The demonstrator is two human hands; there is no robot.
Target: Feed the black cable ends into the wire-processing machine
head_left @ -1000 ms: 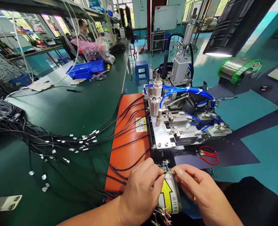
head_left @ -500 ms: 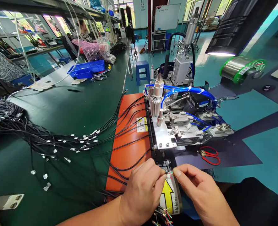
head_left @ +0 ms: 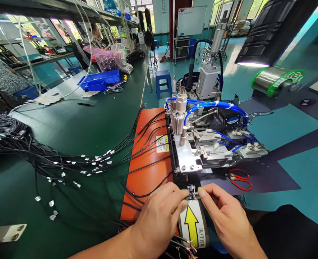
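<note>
My left hand [head_left: 162,212] pinches a black cable [head_left: 189,196] close to its stripped end, right at the small fixture on the machine's near end. From that end come thin coloured wires [head_left: 196,193], and the thumb and forefinger of my right hand [head_left: 226,214] are closed on their tips. Just below the fingers, a white plate with a yellow arrow [head_left: 192,223] runs toward me. More stripped cable ends with coloured wires [head_left: 192,248] hang at the bottom, beneath my left hand. Several black cables [head_left: 150,144] cross the orange cover [head_left: 148,165] into the machine.
Beyond my hands stands the metal machine [head_left: 184,151] with blue air hoses. Red-handled cutters [head_left: 239,180] lie to its right, and a solder spool [head_left: 277,81] hangs above. Bundled black cables [head_left: 10,133] and a blue tray [head_left: 99,80] are on the green table. A person sits farther back.
Both hands have shifted slightly upward toward the fixture. The coloured wires now lie straighter between them, and more of the yellow arrow shows.
</note>
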